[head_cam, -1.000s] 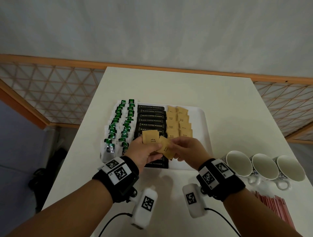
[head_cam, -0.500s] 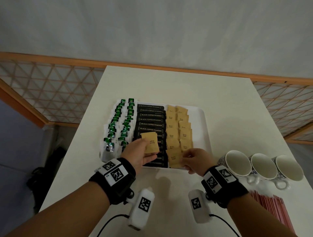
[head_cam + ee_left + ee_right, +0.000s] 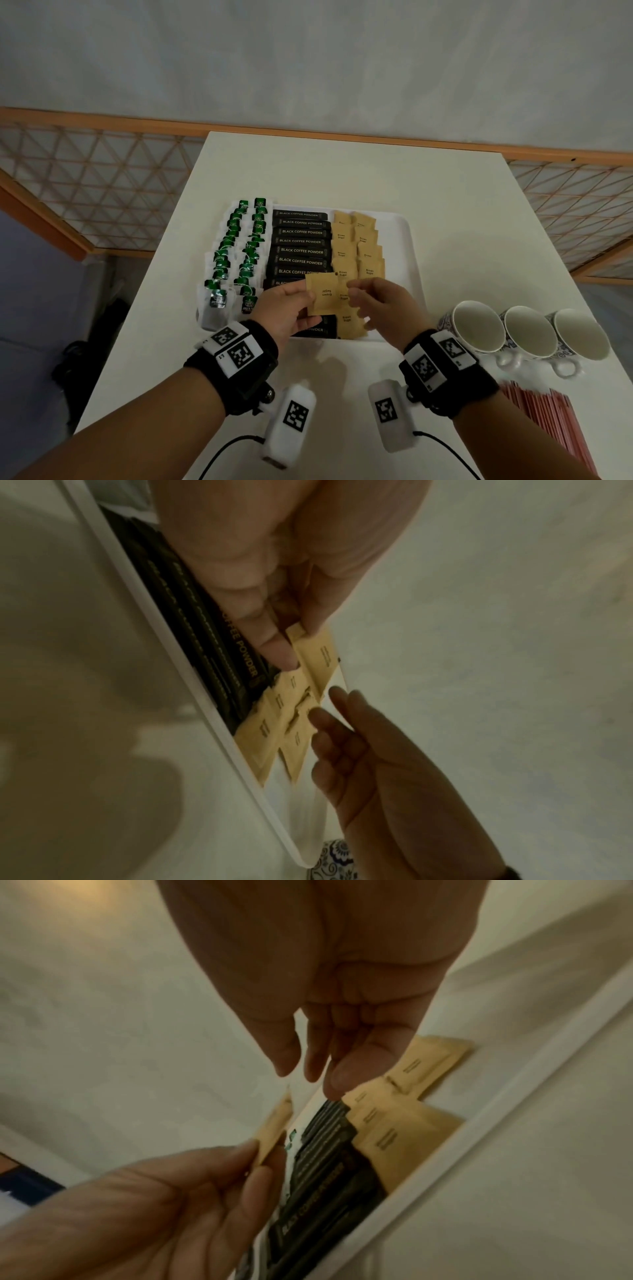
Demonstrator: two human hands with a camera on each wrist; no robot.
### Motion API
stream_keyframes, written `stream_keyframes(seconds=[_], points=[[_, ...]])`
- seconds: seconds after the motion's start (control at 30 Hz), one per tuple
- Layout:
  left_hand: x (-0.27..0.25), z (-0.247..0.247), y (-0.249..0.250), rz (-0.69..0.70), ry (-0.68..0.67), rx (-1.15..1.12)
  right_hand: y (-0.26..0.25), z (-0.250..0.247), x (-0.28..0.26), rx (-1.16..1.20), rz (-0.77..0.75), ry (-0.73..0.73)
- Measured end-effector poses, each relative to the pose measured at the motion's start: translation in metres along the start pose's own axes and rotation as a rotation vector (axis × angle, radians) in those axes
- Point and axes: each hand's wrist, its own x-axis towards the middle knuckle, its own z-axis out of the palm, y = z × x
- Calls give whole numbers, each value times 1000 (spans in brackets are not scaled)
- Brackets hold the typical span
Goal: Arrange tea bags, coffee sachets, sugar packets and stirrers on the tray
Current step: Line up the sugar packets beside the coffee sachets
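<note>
Reaching back to the left hand [image 3: 287, 310]; right hand [image 3: 380, 308] has placed its packet, fingers loose, empty; left pinches sugar packets [image 3: 323, 294]; stirrers [image 3: 548, 421] still off tray [image 3: 406, 240].

Tray [image 3: 409, 270] right strip bare — cups [image 3: 524, 330], stirrers [image 3: 544, 421] crowd right.

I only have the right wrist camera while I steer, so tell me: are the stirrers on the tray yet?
Observer: No. The red stirrers lie on the table, to the right of the tray.
Operator: What is the left hand holding?
Observer: The left hand pinches a packet printed Brown Sugar.
Operator: Anything else beside the tray?
Observer: Three empty cups stand in a row behind the stirrers.
</note>
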Motion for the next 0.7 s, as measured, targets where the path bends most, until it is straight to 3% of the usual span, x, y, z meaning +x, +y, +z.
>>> stream_keyframes(seconds=[0.13, 0.23, 0.43, 0.5, 0.63, 0.7], points=[[-3, 4, -1, 62, -50, 168, -9, 4, 1, -86, -126, 32], [-5, 7, 0, 112, -80, 258, -16, 5, -2, -187, -177, -44], [-1, 16, -4, 171, -81, 311, -7, -9, -13, -428, -71, -224], [1, 21, -8, 185, -70, 310, 3, -17, -16, -474, -16, -172], [7, 26, -11, 205, -55, 371, 24, -34, -19, -192, 119, 77], [9, 28, -11, 179, -73, 399, 32, -37, -17, -170, 145, 164]])
